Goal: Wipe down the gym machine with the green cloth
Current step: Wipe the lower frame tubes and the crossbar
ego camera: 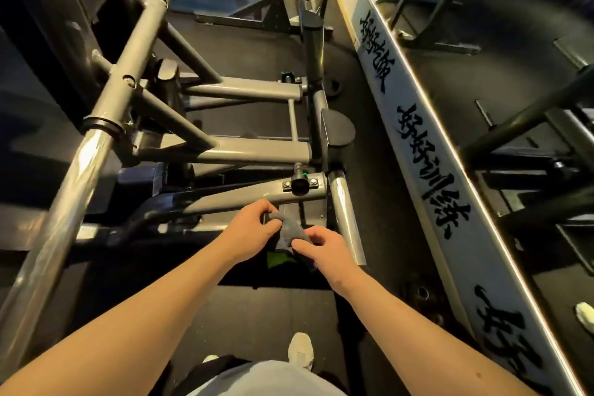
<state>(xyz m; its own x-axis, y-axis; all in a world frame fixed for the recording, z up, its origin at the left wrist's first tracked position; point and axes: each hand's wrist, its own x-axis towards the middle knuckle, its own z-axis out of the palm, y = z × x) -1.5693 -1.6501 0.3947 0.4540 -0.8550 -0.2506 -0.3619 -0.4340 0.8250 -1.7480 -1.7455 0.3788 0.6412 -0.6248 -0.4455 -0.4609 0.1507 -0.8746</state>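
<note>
The grey-framed gym machine (225, 151) spreads left of and beyond the left hand (254, 228), whose curled fingers pinch the upper end of the cloth (291, 233) (greyish here, green showing underneath). Just right, the right hand (324, 251) pinches its lower part.

grey-green cloth (289, 236), grey machine (257, 149)

The dark rubber floor (257, 309) bears the grey gym machine (254, 151) and 1 white shoe (300, 350).
</note>
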